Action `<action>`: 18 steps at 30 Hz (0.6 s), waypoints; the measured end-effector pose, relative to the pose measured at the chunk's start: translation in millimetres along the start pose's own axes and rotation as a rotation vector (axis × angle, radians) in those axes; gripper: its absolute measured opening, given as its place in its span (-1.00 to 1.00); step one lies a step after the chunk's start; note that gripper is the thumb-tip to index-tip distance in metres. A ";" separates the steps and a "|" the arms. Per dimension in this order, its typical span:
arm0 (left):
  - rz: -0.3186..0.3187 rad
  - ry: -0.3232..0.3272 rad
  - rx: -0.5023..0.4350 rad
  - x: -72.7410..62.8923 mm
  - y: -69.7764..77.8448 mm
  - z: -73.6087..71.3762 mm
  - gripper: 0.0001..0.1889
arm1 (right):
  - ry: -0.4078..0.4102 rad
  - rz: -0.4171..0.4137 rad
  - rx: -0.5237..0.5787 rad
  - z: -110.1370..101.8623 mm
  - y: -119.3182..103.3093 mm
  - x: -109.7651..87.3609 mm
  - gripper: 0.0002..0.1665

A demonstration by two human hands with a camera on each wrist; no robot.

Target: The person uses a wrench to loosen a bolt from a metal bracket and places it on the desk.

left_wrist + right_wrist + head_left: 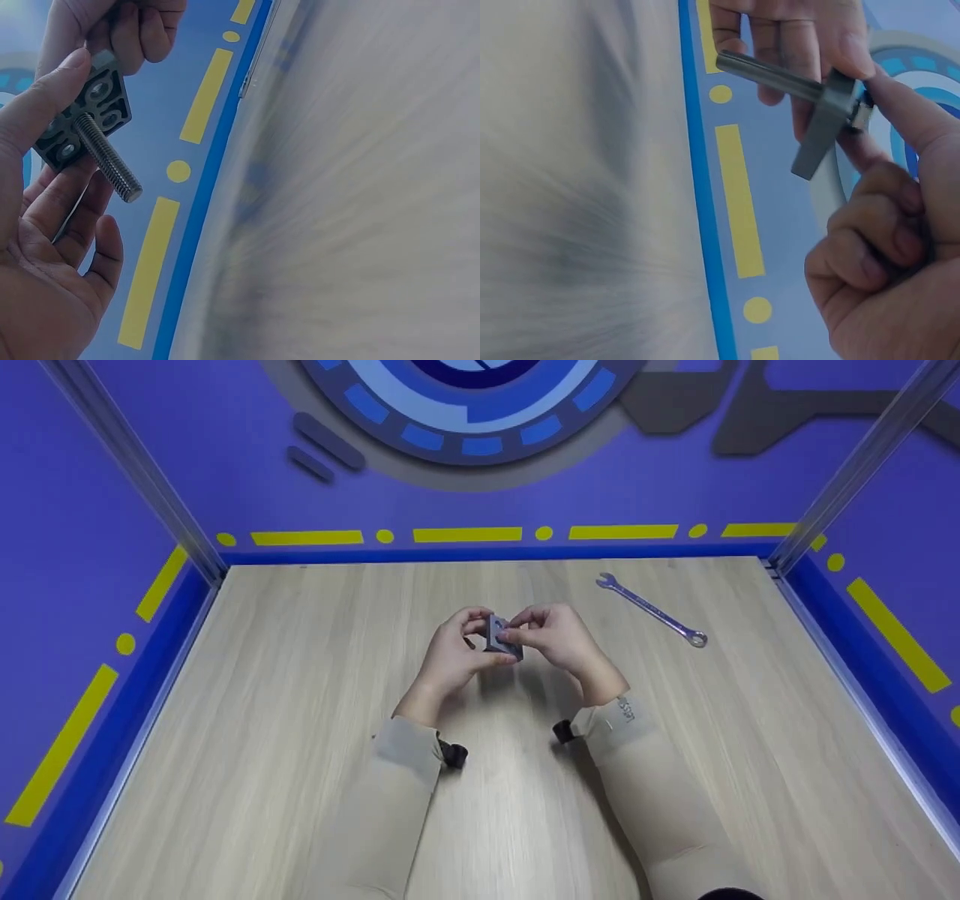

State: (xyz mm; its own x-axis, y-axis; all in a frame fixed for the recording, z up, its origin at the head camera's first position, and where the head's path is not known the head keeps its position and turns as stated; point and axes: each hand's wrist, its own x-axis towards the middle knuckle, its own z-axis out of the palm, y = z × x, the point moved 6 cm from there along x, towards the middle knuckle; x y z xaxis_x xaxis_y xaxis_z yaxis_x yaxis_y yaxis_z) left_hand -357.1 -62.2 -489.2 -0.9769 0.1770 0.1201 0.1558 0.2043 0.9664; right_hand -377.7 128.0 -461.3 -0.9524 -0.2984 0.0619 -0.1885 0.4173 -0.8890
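Observation:
My left hand (455, 651) holds a small dark grey square plate (493, 642) by its edges, thumb on one side and fingers on the other. In the left wrist view, the plate's recessed face shows holes, and a threaded bolt (112, 161) sticks out from its middle. My right hand (559, 637) is at the opposite face, its thumb and index finger pinching the bolt's short metal end (861, 116), a head or a nut; fingertips partly hide it. The right hand's other fingers are curled in. Both hands are raised over the table.
A combination wrench (652, 609) lies slantwise on the wooden table (262, 697), to the right of and beyond my hands. Blue panels (465, 502) with yellow markings rise at the back and both sides, with metal posts (862, 472) at the corners.

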 end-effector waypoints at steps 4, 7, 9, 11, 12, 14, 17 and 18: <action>0.004 0.003 -0.004 0.4 0.5 -2.1 -0.10 | -0.047 -0.037 -0.001 -0.4 -3.6 -0.5 -0.71; 0.002 0.006 -0.004 1.3 0.9 -3.2 -0.08 | -0.072 -0.059 -0.009 -0.1 -5.4 0.1 -0.72; 0.001 0.006 0.001 1.6 0.7 -3.2 -0.09 | -0.083 -0.068 -0.016 -0.3 -6.1 0.1 -0.73; -0.003 0.002 0.002 1.3 0.3 -2.9 -0.08 | -0.088 -0.070 -0.005 -0.7 -6.4 0.3 -0.72; -0.006 0.000 0.002 1.1 0.0 -2.6 -0.08 | -0.083 -0.066 0.005 -1.1 -6.5 0.4 -0.72; -0.010 -0.004 0.001 0.7 -1.1 -1.8 -0.07 | -0.065 -0.044 0.018 -1.7 -5.2 0.7 -0.71; -0.010 -0.001 -0.001 -0.5 -1.7 -0.2 -0.07 | -0.022 0.014 0.001 -1.7 -0.8 0.2 -0.65; -0.008 0.000 0.002 -1.1 -2.1 0.6 -0.08 | -0.011 0.035 -0.020 -1.3 1.3 -0.1 -0.62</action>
State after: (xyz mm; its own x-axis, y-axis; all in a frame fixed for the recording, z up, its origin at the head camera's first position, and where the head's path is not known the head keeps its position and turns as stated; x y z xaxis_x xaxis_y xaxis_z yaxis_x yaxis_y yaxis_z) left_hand -356.3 -62.3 -491.5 -0.9782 0.1749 0.1120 0.1479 0.2075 0.9670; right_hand -378.1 129.6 -461.9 -0.9560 -0.2923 0.0256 -0.1595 0.4445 -0.8815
